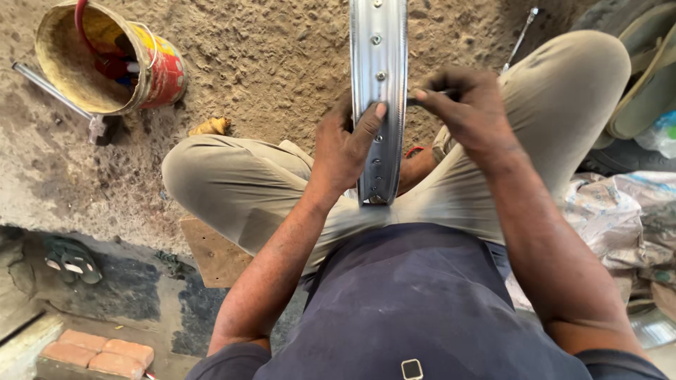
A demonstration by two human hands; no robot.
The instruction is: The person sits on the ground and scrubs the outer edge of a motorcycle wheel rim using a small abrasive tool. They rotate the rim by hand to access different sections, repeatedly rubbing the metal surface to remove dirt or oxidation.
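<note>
Wheel rim [379, 84], bright metal, stands on edge between the person's knees, its inner channel with a row of spoke holes facing the camera. Judged stiff and fairly light, smooth and likely slippery on the polished face; the side walls look like the surest place to take hold.

Left hand [345, 144]: wrapped around the rim's left wall, fingers curled shut on it, thumb laid across the channel.

Right hand [468, 105]: fingers pinched closed on a thin dark tool [429, 96], tip pointing at the rim's right wall. Cannot tell what kind of tool it is.

Beyond the knees: sandy ground [282, 56]. A loose spoke [520, 39] lies past the right knee. Far left, a dented tin bucket [158, 74] holding small items, and a hammer [60, 95] lying just beside it.
</note>
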